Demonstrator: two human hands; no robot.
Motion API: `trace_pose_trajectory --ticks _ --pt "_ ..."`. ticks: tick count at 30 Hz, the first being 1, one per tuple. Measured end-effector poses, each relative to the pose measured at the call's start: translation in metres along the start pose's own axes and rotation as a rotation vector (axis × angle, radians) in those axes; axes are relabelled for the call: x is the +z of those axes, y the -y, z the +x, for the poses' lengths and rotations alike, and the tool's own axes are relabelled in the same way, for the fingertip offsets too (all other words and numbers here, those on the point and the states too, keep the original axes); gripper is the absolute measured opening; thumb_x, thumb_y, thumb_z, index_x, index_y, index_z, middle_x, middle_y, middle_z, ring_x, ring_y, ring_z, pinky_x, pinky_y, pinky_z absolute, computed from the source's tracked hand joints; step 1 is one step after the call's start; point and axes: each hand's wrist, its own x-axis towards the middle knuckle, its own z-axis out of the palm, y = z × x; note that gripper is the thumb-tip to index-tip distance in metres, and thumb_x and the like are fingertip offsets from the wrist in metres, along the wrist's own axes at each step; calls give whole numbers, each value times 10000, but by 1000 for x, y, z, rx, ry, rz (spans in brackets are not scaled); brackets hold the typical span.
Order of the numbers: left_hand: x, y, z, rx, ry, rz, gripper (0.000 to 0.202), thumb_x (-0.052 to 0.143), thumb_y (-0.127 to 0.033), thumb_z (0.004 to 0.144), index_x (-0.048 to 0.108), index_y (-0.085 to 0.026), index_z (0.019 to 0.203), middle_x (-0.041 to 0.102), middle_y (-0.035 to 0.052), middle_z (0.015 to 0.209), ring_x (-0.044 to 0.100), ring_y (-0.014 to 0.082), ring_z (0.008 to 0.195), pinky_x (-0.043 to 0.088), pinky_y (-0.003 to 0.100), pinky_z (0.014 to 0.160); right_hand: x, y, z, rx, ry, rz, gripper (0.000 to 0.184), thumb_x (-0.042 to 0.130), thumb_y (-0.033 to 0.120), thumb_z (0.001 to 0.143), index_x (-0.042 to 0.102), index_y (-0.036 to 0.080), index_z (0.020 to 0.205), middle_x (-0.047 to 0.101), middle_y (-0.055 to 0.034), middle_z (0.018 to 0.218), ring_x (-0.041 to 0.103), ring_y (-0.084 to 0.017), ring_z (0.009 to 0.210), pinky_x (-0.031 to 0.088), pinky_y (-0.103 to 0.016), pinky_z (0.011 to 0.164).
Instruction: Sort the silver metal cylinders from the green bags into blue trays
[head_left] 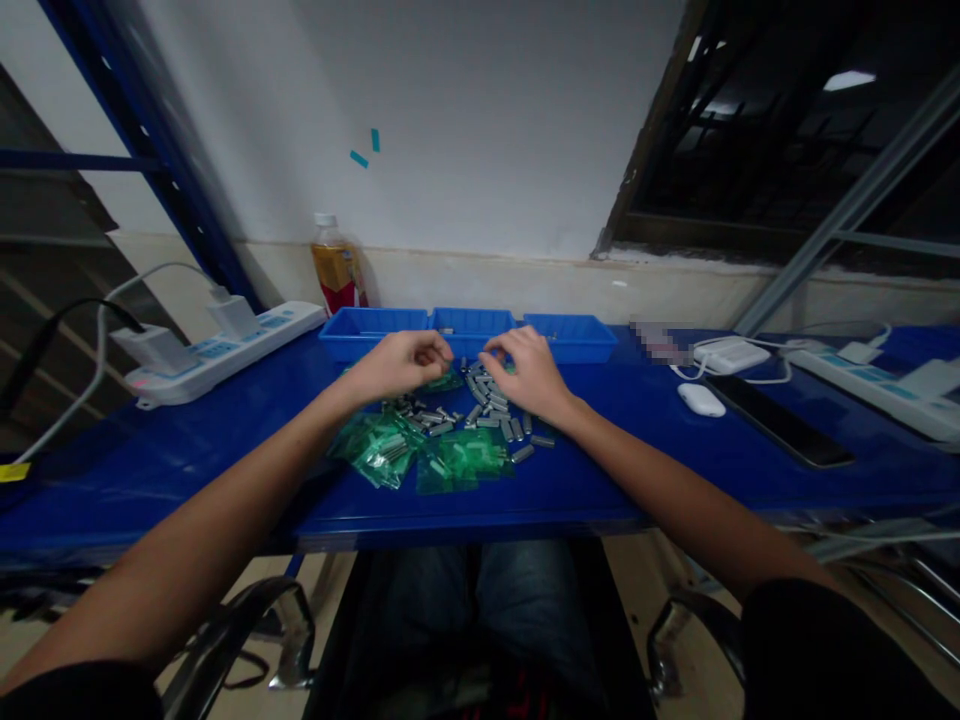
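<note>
My left hand (401,362) is over the blue table with its fingers curled in and pressed together. Anything between those fingertips is too small or hidden to make out. Facing it, my right hand (529,372) hovers above a pile of small metal cylinders (491,400), thumb and forefinger close together in a pinch. What that pinch holds, if anything, I cannot make out. Green clear plastic bags (386,447) with small metal parts inside lie below my left hand. More green bags (465,457) lie nearer the front edge. Small dark metal pieces (424,412) are scattered between.
Behind my hands stands a blue three-part bin (577,340), with a drink bottle (335,265) at its back left. White power strips (232,352) flank the work area. At right lie a phone (780,420), a white earbud case (701,400) and a cabled white charger (731,354).
</note>
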Motion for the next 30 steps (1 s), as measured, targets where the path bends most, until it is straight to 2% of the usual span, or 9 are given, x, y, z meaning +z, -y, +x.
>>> trace_pose_trajectory --ticks 3,6,9,13,16,19,22,26,30 --pt "9 -6 1 -8 -92 -197 353 603 -350 763 669 -99 1003 703 70 827 622 161 717 487 270 671 4 19 -5 -78 26 6 206 546 391 862 597 201 923 635 -39 842 514 -231 880 341 -348 747" --pt "22 -12 0 -9 -136 -298 353 620 -394 776 698 -106 966 712 94 947 634 186 810 494 301 747 7 25 -7 -69 10 -32 236 543 411 858 579 184 908 630 -55 858 511 -234 866 330 -346 729" --pt "31 -16 0 -34 -177 -308 383 642 -437 766 698 -92 921 715 97 882 632 185 764 495 296 714 7 24 -8 -49 -11 -76 192 514 359 875 575 178 875 630 -68 864 510 -234 855 328 -342 716" --pt "32 -17 0 -73 -172 -303 430 646 -491 752 675 -81 876 701 87 786 622 162 676 495 271 646 6 23 -8 -70 -20 -91 160 482 300 896 583 175 889 639 -72 877 519 -226 849 334 -335 711" --pt "28 -19 -1 -16 -163 -239 412 569 -468 812 666 -95 957 706 92 848 643 175 734 505 278 669 5 21 -7 -61 -37 -71 194 446 297 925 590 175 882 648 -66 867 527 -218 845 343 -333 719" --pt "24 -23 -4 114 -166 -35 362 543 -370 836 635 -138 1097 707 78 958 651 188 841 501 291 743 5 18 -5 -56 -36 -35 266 387 295 957 590 177 833 652 -63 847 534 -208 838 358 -327 737" --pt "21 -26 -7 213 -161 177 314 535 -306 832 646 -159 1086 711 55 945 649 176 820 483 276 741 5 15 -4 -73 -15 -27 328 346 301 971 583 177 782 640 -65 794 533 -204 808 366 -323 737" --pt "20 -24 -7 216 -196 263 283 494 -305 853 669 -140 1001 712 54 905 636 164 762 461 256 693 6 15 -5 -91 -2 8 319 353 306 967 584 177 788 632 -58 779 532 -200 791 369 -323 728" --pt "21 -21 -6 153 -215 260 323 453 -351 880 683 -127 914 705 46 835 609 155 698 425 241 628 4 16 -6 -122 -42 49 196 457 308 922 579 163 972 623 -54 823 533 -204 810 372 -330 746"
